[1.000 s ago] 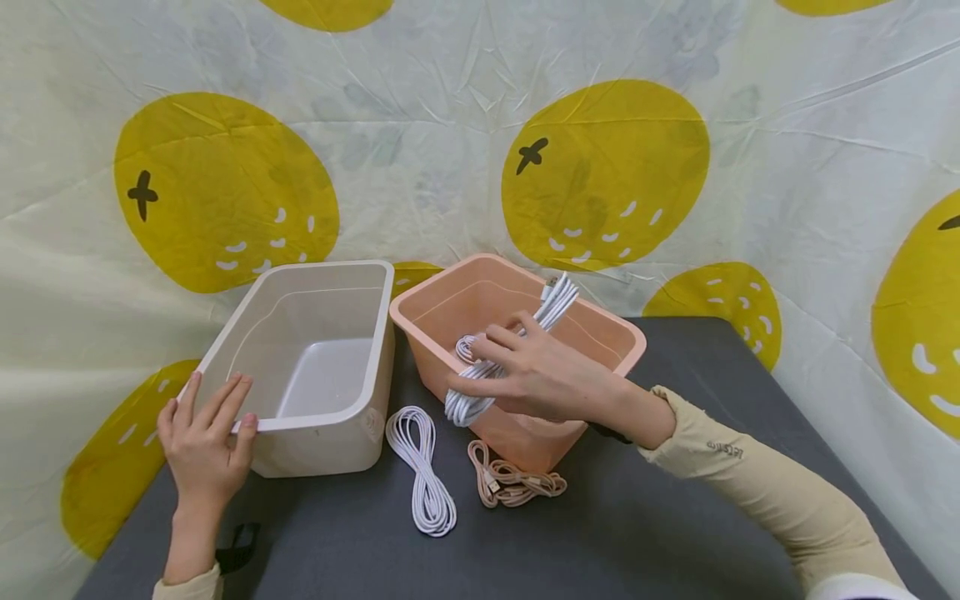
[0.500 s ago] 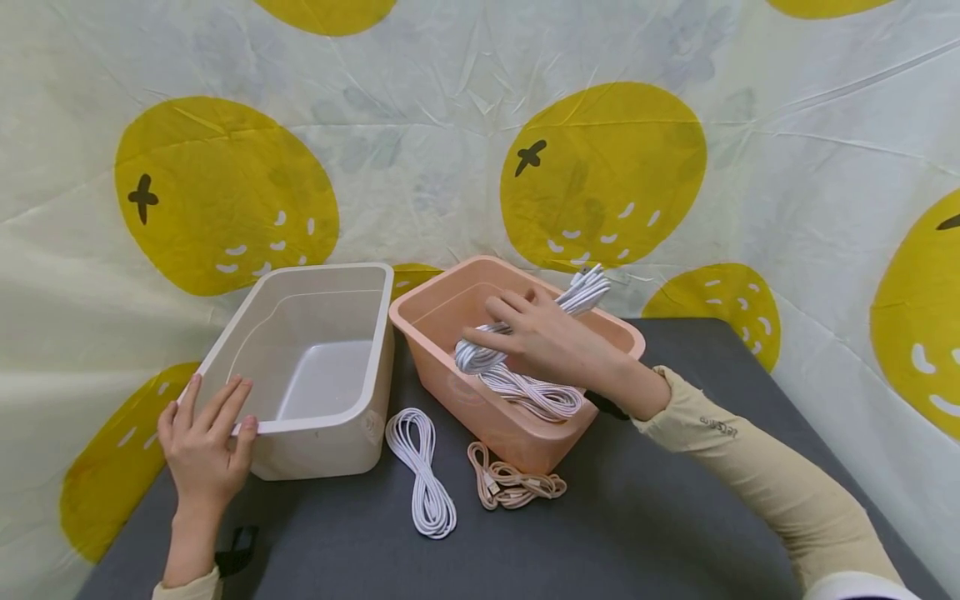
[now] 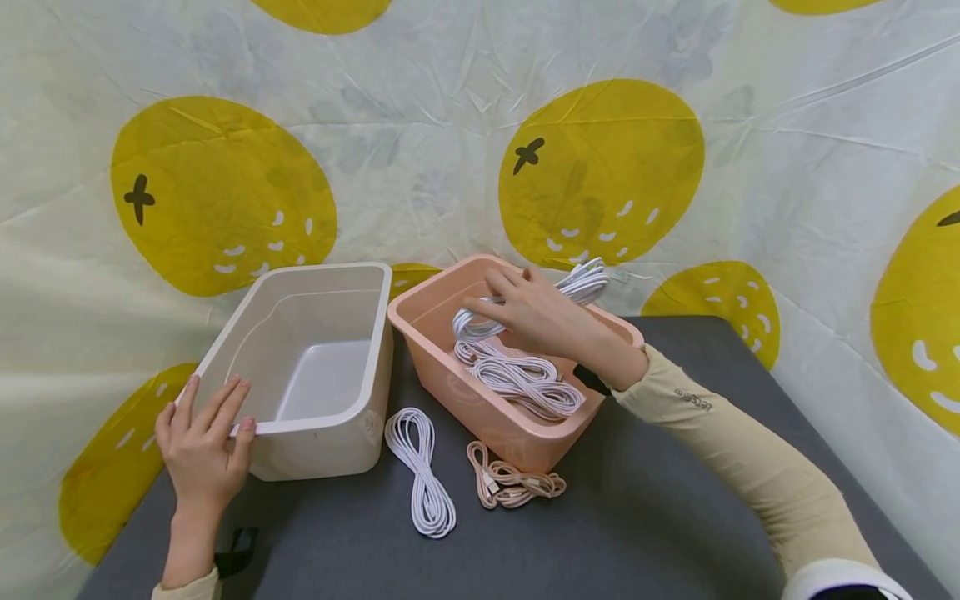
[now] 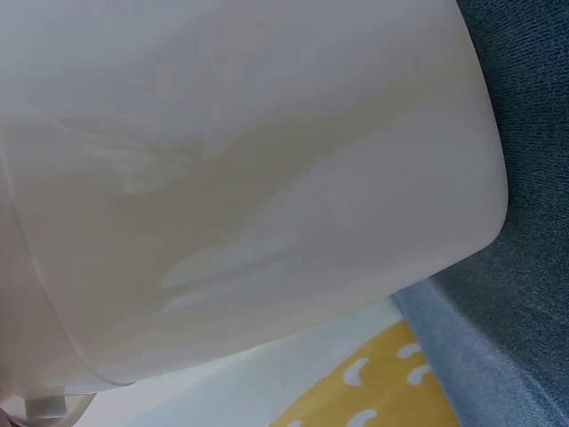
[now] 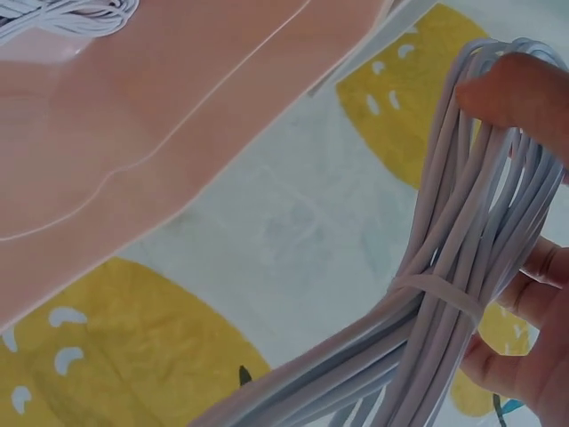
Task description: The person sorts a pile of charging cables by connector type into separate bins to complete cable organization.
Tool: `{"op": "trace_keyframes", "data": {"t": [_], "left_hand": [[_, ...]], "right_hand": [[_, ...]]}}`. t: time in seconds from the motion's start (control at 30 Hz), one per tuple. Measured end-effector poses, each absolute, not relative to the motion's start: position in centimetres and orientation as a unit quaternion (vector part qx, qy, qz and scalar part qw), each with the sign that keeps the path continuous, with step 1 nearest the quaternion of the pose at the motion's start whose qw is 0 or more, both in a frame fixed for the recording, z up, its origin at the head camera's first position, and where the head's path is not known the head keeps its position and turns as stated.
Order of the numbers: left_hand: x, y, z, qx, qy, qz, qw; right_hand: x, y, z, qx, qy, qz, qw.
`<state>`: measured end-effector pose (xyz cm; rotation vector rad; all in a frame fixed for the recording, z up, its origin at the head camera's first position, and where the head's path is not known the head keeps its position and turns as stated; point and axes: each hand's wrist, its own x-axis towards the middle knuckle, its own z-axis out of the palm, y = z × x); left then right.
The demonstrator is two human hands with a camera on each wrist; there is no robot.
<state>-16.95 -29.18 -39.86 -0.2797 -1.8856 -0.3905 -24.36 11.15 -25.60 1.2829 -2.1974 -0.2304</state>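
Over the salmon-pink bin (image 3: 480,412), my right hand (image 3: 534,315) grips a coiled white cable (image 3: 585,282). In the right wrist view the held cable (image 5: 444,213) is a thick bundle with a band around its middle, the thumb pressing one looped end. Several coiled white cables (image 3: 525,379) lie inside the pink bin below this hand. My left hand (image 3: 204,454) rests on the near left corner of the off-white bin (image 3: 322,450), its fingers extended over the rim. The left wrist view is mostly filled by that bin's outer wall (image 4: 311,196).
A coiled white cable (image 3: 422,479) lies on the dark grey table (image 3: 637,533) in front of the bins. Right of it, a pinkish-beige cable (image 3: 517,486) with a USB plug lies at the foot of the pink bin. Behind hangs a fruit-patterned cloth (image 3: 435,167).
My right hand, holding the white cable, has moved up and away from the near end of the pink bin, exposing the cables inside. The left hand has stayed on the off-white bin.
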Motion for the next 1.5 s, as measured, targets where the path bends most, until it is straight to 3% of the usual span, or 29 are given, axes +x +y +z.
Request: {"op": "trace_keyframes", "data": {"t": [0.47, 0.87, 1.33, 1.5], "left_hand": [[-16.9, -29.2, -39.9, -0.12, -0.806, -0.167, 0.556], [-16.8, -29.2, -39.9, -0.117, -0.808, -0.165, 0.554], [-16.9, -29.1, -39.7, -0.117, -0.808, -0.166, 0.553], [-16.8, -29.2, -39.7, -0.116, -0.809, -0.166, 0.552]], "right_hand": [[-27.0, 9.8, -25.6, 0.411, -0.88, -0.108, 0.215], [-28.8, 8.9, -27.1, 0.362, -0.902, -0.143, 0.188], [-28.3, 10.4, -26.8, 0.365, -0.916, -0.114, 0.125], [-27.7, 11.2, -26.8, 0.364, -0.916, -0.108, 0.13]]}}
